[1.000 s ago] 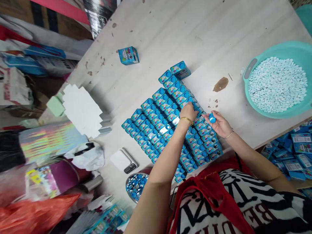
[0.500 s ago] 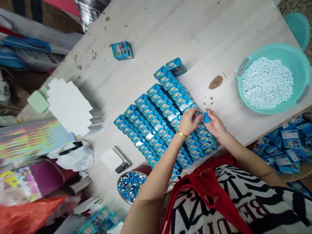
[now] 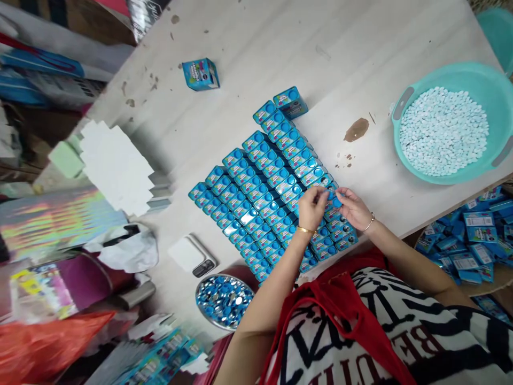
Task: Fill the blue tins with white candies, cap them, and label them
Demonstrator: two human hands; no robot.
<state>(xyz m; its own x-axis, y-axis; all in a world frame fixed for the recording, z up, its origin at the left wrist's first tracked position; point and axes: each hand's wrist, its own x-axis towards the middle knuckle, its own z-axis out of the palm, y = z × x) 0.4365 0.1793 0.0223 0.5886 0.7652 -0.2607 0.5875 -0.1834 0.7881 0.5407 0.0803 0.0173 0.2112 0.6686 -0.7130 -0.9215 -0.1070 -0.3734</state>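
Rows of small blue tins (image 3: 256,187) with printed tops and round blue lids stand packed together on the pale table (image 3: 240,59). My left hand (image 3: 313,207), with a gold bracelet, is over the right-hand rows, its fingers pinching a small blue lid (image 3: 331,195). Close beside it, my right hand (image 3: 353,207) holds another blue lid (image 3: 337,201) between thumb and fingers. Several tins near my hands show dark round openings. A metal bowl (image 3: 224,301) of blue and silver lids sits beside my left forearm.
At the right is a turquoise basin (image 3: 444,123) of white tablets. A single tin (image 3: 201,74) stands farther back. White card stacks (image 3: 116,166) and a small scale (image 3: 193,255) are at the left; a box of blue packs (image 3: 476,240) is below the right edge.
My left hand has moved slightly down and right, and its fingers are now nearer my right hand over the tins. The lid in my right hand has tilted and is less visible.
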